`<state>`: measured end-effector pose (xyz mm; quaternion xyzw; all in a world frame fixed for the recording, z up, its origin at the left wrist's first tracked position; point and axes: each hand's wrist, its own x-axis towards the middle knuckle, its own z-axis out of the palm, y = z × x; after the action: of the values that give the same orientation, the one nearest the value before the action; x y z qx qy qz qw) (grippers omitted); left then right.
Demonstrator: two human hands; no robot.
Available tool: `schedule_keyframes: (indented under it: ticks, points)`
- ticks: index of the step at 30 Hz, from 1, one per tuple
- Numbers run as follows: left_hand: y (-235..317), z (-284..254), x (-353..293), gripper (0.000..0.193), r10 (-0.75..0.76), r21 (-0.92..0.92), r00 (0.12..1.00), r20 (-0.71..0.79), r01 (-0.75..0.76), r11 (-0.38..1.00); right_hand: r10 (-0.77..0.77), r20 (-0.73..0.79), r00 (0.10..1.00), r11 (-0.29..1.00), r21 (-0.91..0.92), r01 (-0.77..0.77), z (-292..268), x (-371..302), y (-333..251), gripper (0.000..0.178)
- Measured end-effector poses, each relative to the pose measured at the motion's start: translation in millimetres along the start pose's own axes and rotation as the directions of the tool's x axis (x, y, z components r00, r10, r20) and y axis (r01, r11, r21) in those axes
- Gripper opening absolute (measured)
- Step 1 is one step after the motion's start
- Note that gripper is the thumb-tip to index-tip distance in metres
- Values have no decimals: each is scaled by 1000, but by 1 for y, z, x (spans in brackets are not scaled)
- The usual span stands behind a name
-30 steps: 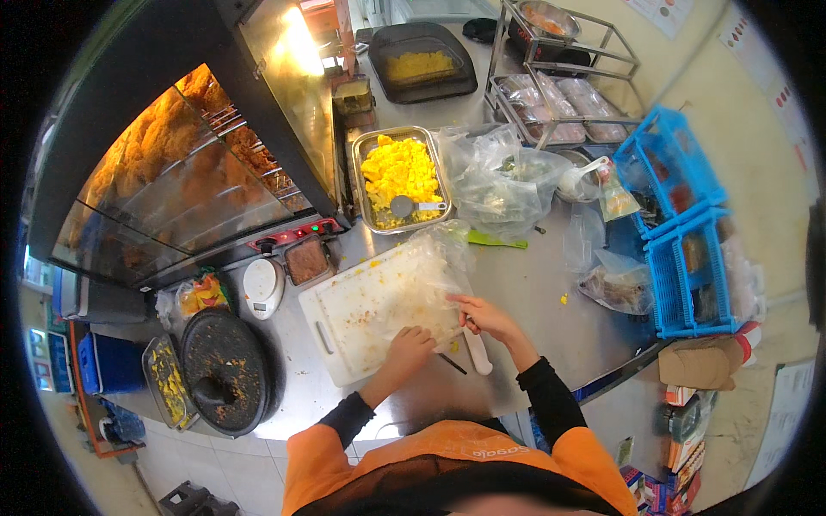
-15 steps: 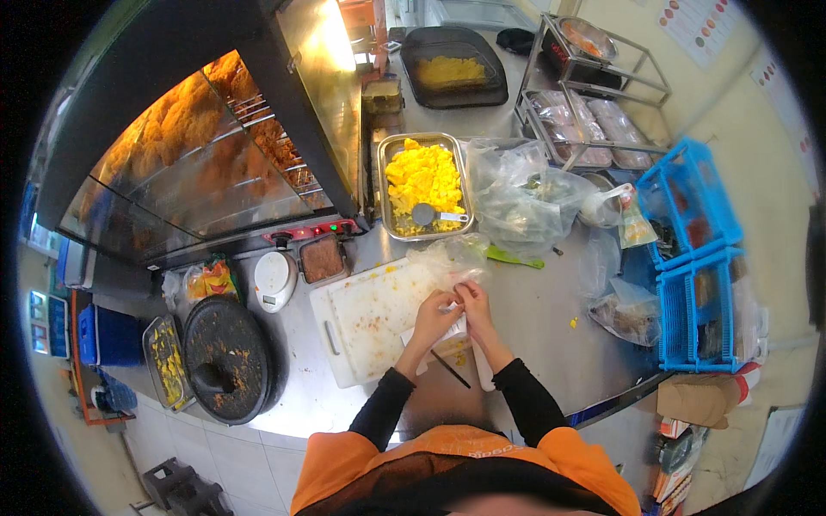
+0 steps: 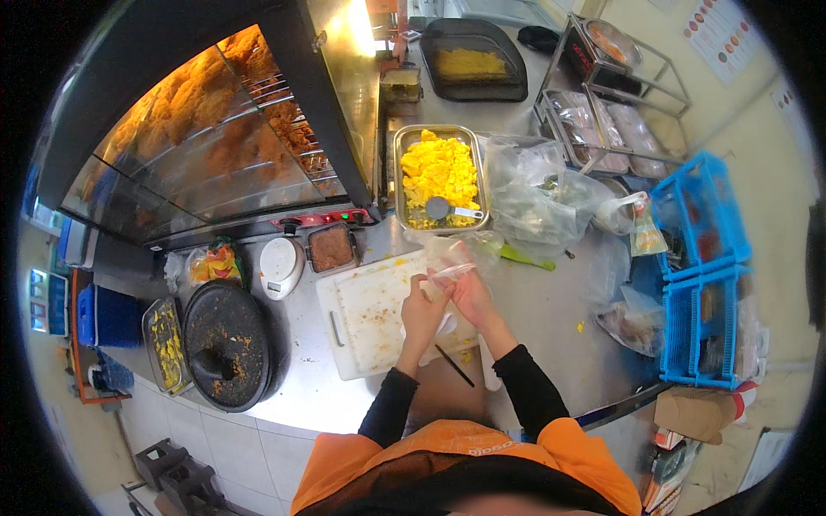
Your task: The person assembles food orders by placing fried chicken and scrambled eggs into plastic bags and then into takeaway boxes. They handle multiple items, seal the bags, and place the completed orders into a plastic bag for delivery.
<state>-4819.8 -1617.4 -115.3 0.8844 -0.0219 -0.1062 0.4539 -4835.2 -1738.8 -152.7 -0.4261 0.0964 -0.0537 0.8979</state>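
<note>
Over the right side of the white cutting board [image 3: 357, 318], my two hands meet at a small clear plastic bag [image 3: 449, 253] with a reddish strip along one edge. My left hand [image 3: 422, 311] pinches the bag near that edge. Behind it, my right hand [image 3: 475, 301] has its fingers up against the plastic and grips it too. A crumpled white paper [image 3: 446, 325] lies below my hands, partly covered by them. Next to it are a thin black stick [image 3: 454, 365] and a white handle [image 3: 490, 370]. Yellow crumbs dot the board.
A metal tray of yellow scrambled food [image 3: 439, 172] with a measuring scoop [image 3: 439, 208] stands beyond the board. Left are a white scale [image 3: 281, 268], a dark stone mortar [image 3: 228, 344] and a lit display cabinet [image 3: 344, 103]. Blue baskets [image 3: 701, 327] and plastic bags [image 3: 542, 193] line the right.
The small clear bag has come up between my hands and shows more plainly. My right hand has turned and opened its fingers somewhat. The whole view has shifted slightly.
</note>
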Motion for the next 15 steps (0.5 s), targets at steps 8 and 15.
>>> schedule_keyframes:
  ticks: [8,15]
  points:
    - [23,14,0,19,613,210,767,191,-642,738,-8,-104,995,999,-41,4,-17,-24,-10,41]
    - [43,20,-35,13,720,43,692,56,-722,691,-53,-174,983,958,268,99,-24,-45,-62,55]
